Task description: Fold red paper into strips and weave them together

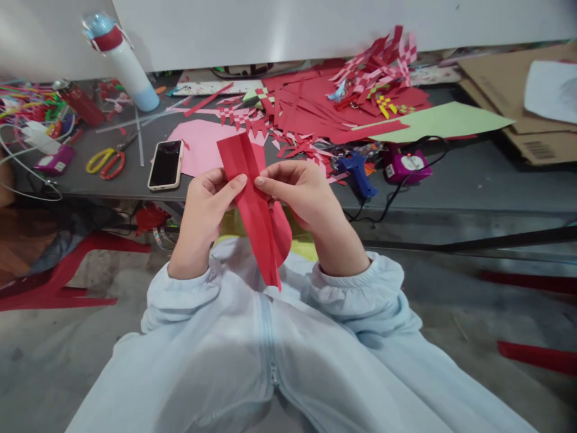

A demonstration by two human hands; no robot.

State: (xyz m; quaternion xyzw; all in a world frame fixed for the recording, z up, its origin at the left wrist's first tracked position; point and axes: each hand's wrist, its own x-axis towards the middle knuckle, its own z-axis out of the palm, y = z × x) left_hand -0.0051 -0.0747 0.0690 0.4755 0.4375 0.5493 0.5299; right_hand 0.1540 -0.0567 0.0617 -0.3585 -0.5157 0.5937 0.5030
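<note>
Between my two hands, above the table's near edge, is a folded sheet of red paper (pixel 259 225) with a crease along its length. My left hand (pixel 210 201) pinches its left edge, thumb on top and the fingers behind. My right hand (pixel 300 189) grips the right side near the crease, its thumb tip and bent fingers on the paper. The lower end hangs toward my lap, and a curved flap of the red paper shows under my right hand. Pink paper (pixel 198 141) lies on the table just beyond.
Left on the dark table (pixel 243 201) are a phone (pixel 166 165), scissors (pixel 110 162) and a bottle (pixel 126 66). Red paper strips (pixel 311 114) pile up at the back. A blue glue gun (pixel 358 171), a purple box with a cable (pixel 406 165) and cardboard (pixel 509 102) lie right.
</note>
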